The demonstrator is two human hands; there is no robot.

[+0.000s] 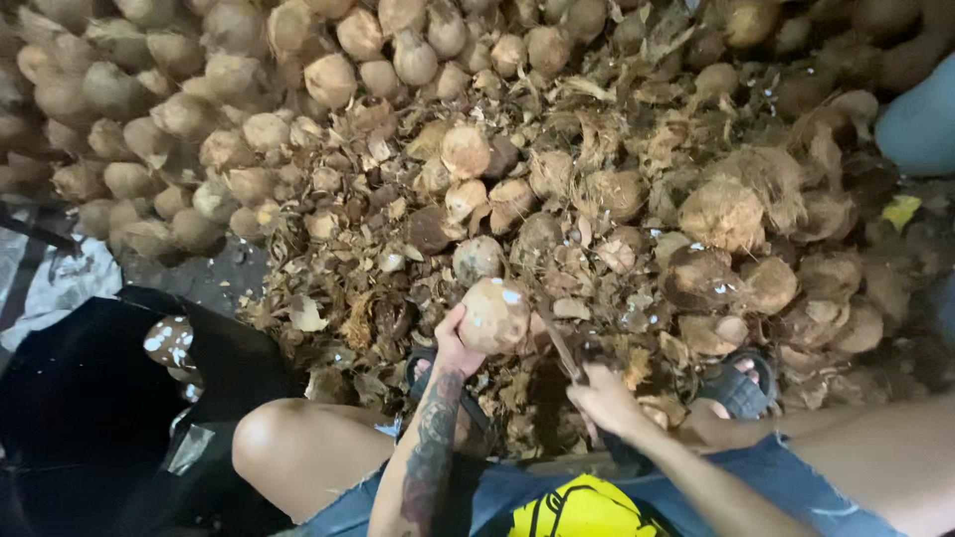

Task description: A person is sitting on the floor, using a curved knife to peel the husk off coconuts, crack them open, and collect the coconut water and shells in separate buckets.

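My left hand [454, 343] grips a husked brown coconut [494, 314] held just above the floor in front of my knees. My right hand [603, 398] is closed around the handle of a knife [560, 345], whose blade slants up toward the coconut's right side. Both forearms reach forward from the bottom of the head view. My feet in dark sandals [738, 386] rest on the husk scraps to either side of the hands.
A large heap of husked coconuts [239, 89] fills the back and left. Loose husk scraps and shell pieces [368, 288] cover the floor. A black bag or bin [90, 398] sits at lower left. A pale blue object [920, 124] is at the right edge.
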